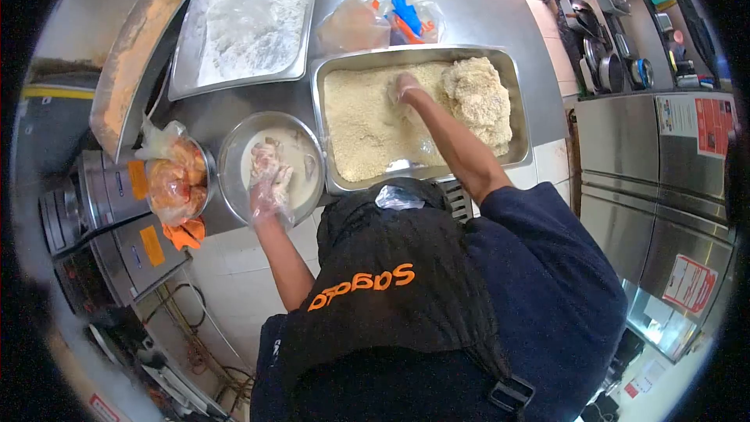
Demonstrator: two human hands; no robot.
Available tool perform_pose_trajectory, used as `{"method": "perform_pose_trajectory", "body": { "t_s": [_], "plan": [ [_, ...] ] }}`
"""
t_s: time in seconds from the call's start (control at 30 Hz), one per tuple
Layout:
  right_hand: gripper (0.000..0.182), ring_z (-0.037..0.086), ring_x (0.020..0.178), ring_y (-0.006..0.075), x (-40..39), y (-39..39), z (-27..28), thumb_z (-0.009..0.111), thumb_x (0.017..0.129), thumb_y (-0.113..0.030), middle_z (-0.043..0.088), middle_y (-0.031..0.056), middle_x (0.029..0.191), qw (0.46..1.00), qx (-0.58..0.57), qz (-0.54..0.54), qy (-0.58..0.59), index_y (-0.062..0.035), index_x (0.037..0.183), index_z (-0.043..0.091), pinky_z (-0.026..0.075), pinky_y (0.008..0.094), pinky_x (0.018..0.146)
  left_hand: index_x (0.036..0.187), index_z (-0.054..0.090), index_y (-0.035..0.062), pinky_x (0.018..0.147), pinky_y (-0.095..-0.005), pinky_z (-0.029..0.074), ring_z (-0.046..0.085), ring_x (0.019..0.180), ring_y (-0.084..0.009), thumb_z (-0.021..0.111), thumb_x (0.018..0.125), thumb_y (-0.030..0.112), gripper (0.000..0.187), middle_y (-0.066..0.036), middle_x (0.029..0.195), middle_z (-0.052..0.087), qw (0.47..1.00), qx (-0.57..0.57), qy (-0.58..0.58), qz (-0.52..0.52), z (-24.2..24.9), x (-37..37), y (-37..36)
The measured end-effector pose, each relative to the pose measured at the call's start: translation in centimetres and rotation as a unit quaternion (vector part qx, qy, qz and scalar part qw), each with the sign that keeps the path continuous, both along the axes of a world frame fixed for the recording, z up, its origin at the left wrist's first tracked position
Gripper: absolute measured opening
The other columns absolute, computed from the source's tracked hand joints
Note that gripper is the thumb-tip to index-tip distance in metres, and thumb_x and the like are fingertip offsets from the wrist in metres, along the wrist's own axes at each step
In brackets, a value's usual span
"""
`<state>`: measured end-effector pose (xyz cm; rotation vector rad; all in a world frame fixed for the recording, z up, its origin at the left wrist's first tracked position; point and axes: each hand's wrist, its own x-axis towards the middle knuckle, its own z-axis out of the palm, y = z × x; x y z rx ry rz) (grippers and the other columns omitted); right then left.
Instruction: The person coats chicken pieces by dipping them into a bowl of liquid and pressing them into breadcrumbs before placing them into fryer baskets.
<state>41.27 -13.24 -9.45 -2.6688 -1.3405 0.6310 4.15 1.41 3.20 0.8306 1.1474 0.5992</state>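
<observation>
My left hand (268,202), in a clear plastic glove, reaches into a round metal bowl (229,141) of milky liquid. Its fingers are closed on a pale pink piece of raw meat (268,158), which looks like chicken and is wet with the liquid. My right hand (405,91), also in a clear glove, is down in the pale breadcrumbs (363,129) that fill a rectangular steel tray (319,82). Its fingers are partly buried or blurred, so their grip does not show. A heaped mound of crumb-covered pieces (478,98) lies at the tray's right end, beside my right forearm.
Behind the bowl stands a tray of white flour (250,23), with a long pan of orange-brown powder (141,55) to its left. Bagged orange-coloured food (178,176) sits left of the bowl. Plastic bags (355,25) lie behind the crumb tray. Steel fridges (617,141) stand at right.
</observation>
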Motion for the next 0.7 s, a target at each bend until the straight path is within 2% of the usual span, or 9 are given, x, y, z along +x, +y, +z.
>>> {"method": "perform_pose_trajectory", "body": {
  "t_s": [0.07, 0.13, 0.17, 0.23, 0.27, 0.33, 0.4, 0.43, 0.7],
  "plan": [
    [0.015, 0.06, 0.076, 0.0313, 1.9, 0.4, -1.3, 0.06, 0.062, -0.017, 0.061, 0.0177, 0.078, 0.997, -0.057, 0.038, 0.042, -0.005, 0.069, 0.064, 0.048, 0.0372, 0.067, 0.103, 0.056, 0.0047, 0.069, -0.0272, 0.046, 0.055, 0.079, -0.0164, 0.059, 0.08, 0.021, 0.028, -0.007, 0.092, 0.058, 0.981, 0.137, 0.089, -0.101, -0.2, -0.7, 0.0],
    [0.017, 0.06, 0.076, 0.0313, 2.4, 0.7, 1.1, 0.059, 0.064, -0.021, 0.061, 0.0172, 0.079, 0.997, -0.014, 0.005, -0.08, -0.0053, 0.07, 0.064, 0.048, 0.0386, 0.066, 0.104, 0.056, 0.0045, 0.071, -0.027, 0.045, 0.055, 0.08, -0.0166, 0.058, 0.08, 0.021, 0.029, -0.008, 0.092, 0.058, 0.928, 0.275, 0.166, -0.189, -0.4, -1.6, 0.1],
    [0.02, 0.06, 0.076, 0.0313, 1.4, 0.4, 3.5, 0.059, 0.065, -0.023, 0.061, 0.0174, 0.078, 0.986, 0.063, -0.143, -0.064, -0.0039, 0.071, 0.063, 0.048, 0.0396, 0.065, 0.104, 0.056, 0.0044, 0.072, -0.0269, 0.045, 0.055, 0.081, -0.0167, 0.058, 0.08, 0.021, 0.029, -0.008, 0.092, 0.058, 0.89, 0.339, 0.205, -0.227, -0.6, -2.1, 0.1],
    [0.02, 0.06, 0.078, 0.0319, 0.3, 0.2, 2.1, 0.056, 0.069, -0.021, 0.061, 0.0187, 0.082, 0.977, 0.088, -0.194, -0.03, -0.0027, 0.075, 0.064, 0.048, 0.0399, 0.066, 0.105, 0.056, 0.0043, 0.073, -0.0267, 0.044, 0.054, 0.082, -0.0169, 0.058, 0.08, 0.021, 0.03, -0.008, 0.092, 0.057, 0.793, 0.45, 0.279, -0.299, -0.8, -2.5, 0.0],
    [0.021, 0.06, 0.081, 0.0325, -0.2, 0.1, 1.4, 0.053, 0.073, -0.019, 0.061, 0.0199, 0.086, 0.962, 0.116, -0.246, 0.004, -0.0014, 0.078, 0.064, 0.048, 0.0401, 0.067, 0.105, 0.056, 0.0043, 0.073, -0.0267, 0.044, 0.054, 0.082, -0.0169, 0.058, 0.08, 0.021, 0.03, -0.008, 0.092, 0.057, 0.793, 0.449, 0.277, -0.304, -0.9, -2.5, -0.4],
    [0.026, 0.059, 0.085, 0.0326, -1.9, -0.6, 5.2, 0.051, 0.076, -0.021, 0.06, 0.0208, 0.091, 0.987, 0.022, -0.158, 0.001, 0.0002, 0.084, 0.063, 0.047, 0.0401, 0.072, 0.104, 0.057, 0.0031, 0.075, -0.0274, 0.042, 0.053, 0.082, -0.0168, 0.061, 0.077, 0.018, 0.032, -0.007, 0.092, 0.057, 0.937, 0.28, 0.083, -0.194, -1.0, -2.0, -0.6],
    [0.062, 0.058, 0.086, 0.034, -2.6, -1.5, 6.1, 0.064, 0.06, -0.052, 0.059, 0.0221, 0.093, 0.984, -0.028, -0.111, 0.133, 0.0025, 0.088, 0.062, 0.046, 0.0413, 0.074, 0.105, 0.056, 0.003, 0.075, -0.0274, 0.042, 0.052, 0.081, -0.0166, 0.061, 0.076, 0.019, 0.034, -0.007, 0.093, 0.057, 0.974, 0.166, 0.076, -0.134, -2.0, -2.7, 0.0],
    [0.063, 0.058, 0.086, 0.0331, -2.2, -1.5, 4.1, 0.062, 0.063, -0.054, 0.059, 0.0224, 0.092, 0.987, -0.043, -0.119, 0.097, 0.0042, 0.089, 0.061, 0.046, 0.04, 0.075, 0.106, 0.056, 0.003, 0.074, -0.0274, 0.041, 0.052, 0.081, -0.0164, 0.061, 0.075, 0.02, 0.036, -0.006, 0.093, 0.057, 0.994, 0.05, 0.069, -0.069, -2.5, -3.1, 0.3],
    [0.053, 0.058, 0.088, 0.0289, -5.0, -5.5, 19.0, 0.064, 0.07, -0.043, 0.059, 0.0208, 0.095, 0.982, 0.14, -0.122, 0.032, 0.003, 0.095, 0.059, 0.045, 0.0354, 0.077, 0.099, 0.059, 0.0035, 0.065, -0.0257, 0.041, 0.052, 0.075, -0.0126, 0.067, 0.071, 0.024, 0.035, -0.003, 0.088, 0.058, 0.987, 0.064, 0.146, -0.03, 3.4, -1.0, -0.5]
  ]
}}
